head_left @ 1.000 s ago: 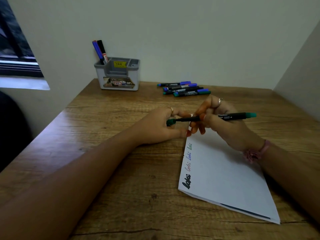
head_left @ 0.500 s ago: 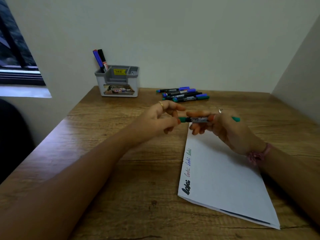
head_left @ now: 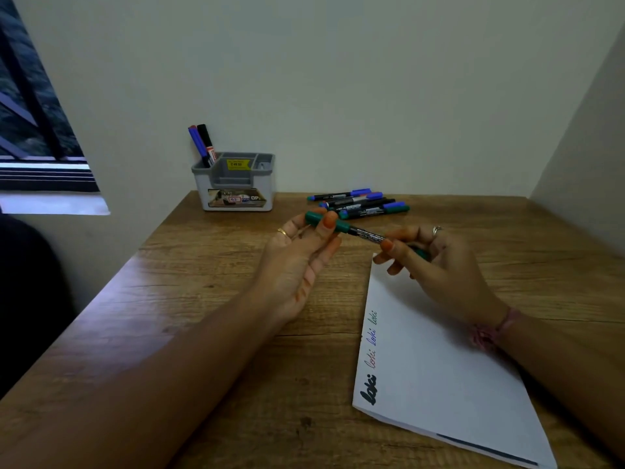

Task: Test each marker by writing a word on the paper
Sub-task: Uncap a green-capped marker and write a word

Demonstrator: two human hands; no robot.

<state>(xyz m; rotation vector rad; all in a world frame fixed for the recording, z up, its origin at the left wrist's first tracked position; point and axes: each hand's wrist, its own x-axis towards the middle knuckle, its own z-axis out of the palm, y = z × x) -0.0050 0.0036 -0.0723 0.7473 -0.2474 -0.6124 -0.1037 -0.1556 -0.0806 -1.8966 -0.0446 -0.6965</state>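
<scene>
A green marker (head_left: 363, 232) is held in the air between both hands, above the far end of the white paper (head_left: 439, 367). My left hand (head_left: 301, 255) pinches its green cap end between thumb and fingers. My right hand (head_left: 436, 265) grips the black barrel and the rear end. The paper lies on the wooden desk (head_left: 203, 333) and bears the same word written several times along its left edge, in black, red, blue and green.
Several capped markers (head_left: 362, 203) lie in a row at the back of the desk. A grey-and-white pen holder (head_left: 236, 187) with two or three markers (head_left: 202, 143) stands at the back left against the wall. A window is at the far left.
Both hands have lifted the marker and carried it away from me. My left hand turned palm up and now pinches the cap end; the marker tilts up to the left.
</scene>
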